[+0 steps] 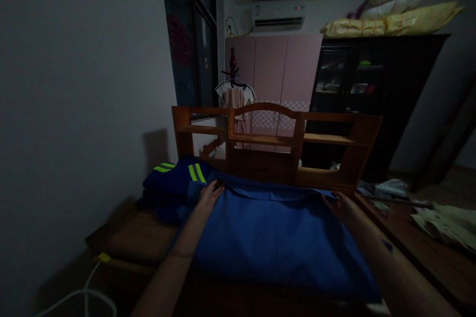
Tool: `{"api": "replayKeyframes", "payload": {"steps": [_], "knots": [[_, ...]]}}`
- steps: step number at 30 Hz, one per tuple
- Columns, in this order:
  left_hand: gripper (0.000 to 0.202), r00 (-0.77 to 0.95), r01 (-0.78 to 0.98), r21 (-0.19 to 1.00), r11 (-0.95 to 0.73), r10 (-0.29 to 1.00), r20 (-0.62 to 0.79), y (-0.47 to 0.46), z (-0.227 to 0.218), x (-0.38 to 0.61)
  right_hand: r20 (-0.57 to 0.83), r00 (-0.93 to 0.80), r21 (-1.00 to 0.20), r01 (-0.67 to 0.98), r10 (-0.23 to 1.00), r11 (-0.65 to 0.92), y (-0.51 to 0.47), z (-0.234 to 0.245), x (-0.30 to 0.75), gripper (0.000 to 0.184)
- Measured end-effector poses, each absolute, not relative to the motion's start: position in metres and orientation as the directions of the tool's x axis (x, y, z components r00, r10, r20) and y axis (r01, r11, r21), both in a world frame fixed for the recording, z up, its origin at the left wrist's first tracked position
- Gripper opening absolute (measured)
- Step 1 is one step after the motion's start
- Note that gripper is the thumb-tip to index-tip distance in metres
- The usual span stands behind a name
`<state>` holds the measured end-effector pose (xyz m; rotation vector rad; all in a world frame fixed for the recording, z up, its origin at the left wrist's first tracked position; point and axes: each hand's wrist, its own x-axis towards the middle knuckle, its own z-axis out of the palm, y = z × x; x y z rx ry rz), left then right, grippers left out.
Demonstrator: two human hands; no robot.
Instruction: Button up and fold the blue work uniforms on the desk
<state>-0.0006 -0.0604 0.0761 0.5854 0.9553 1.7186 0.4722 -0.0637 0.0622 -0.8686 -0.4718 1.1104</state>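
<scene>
A blue garment [275, 242] lies spread over the wooden desk top [137, 237], its far edge lifted in a fold between my hands. My left hand [211, 194] is closed on the far left part of that edge. At the far right corner my right hand [340, 205] grips the same edge, fingers partly hidden in shadow and cloth. Left of my left hand sits a bunched dark blue garment [167, 190] with yellow-green and grey reflective bands. The exact kind of the spread garment cannot be made out.
Behind the cloth rises a wooden shelf unit [264, 161]. A white cable [87, 290] hangs at the desk's left front edge. To the right, pale cloth [449, 225] lies on another wooden surface. A wall [89, 84] stands close on the left.
</scene>
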Motion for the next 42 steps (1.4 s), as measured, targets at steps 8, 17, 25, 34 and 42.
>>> {"api": "replayKeyframes", "payload": {"steps": [8,17,25,34,42], "knots": [[0.060,-0.227,-0.014,0.926,-0.378,0.903,0.365,-0.037,0.051,0.025,0.131,0.372,-0.924,-0.291,0.919,0.249,-0.043,0.036,0.458,0.021],[0.033,0.782,0.494,-0.030,-0.869,0.429,0.453,-0.058,0.017,0.097,0.505,-0.552,-0.067,0.741,0.663,0.668,-0.065,0.024,0.369,0.036],[0.047,0.266,0.927,0.053,-0.372,0.748,0.608,0.001,0.029,0.086,0.428,-0.277,-0.069,0.939,0.860,0.337,-0.019,0.010,0.362,0.062],[0.049,0.376,0.771,0.252,-0.585,0.737,0.561,-0.001,-0.013,0.072,0.372,-0.093,-0.236,0.953,0.923,0.191,-0.009,-0.035,0.391,0.064],[0.047,-0.020,0.562,0.721,-0.404,0.866,0.500,-0.007,-0.023,0.011,0.353,0.089,-0.467,0.879,0.931,0.093,-0.038,-0.039,0.475,0.057]]}}
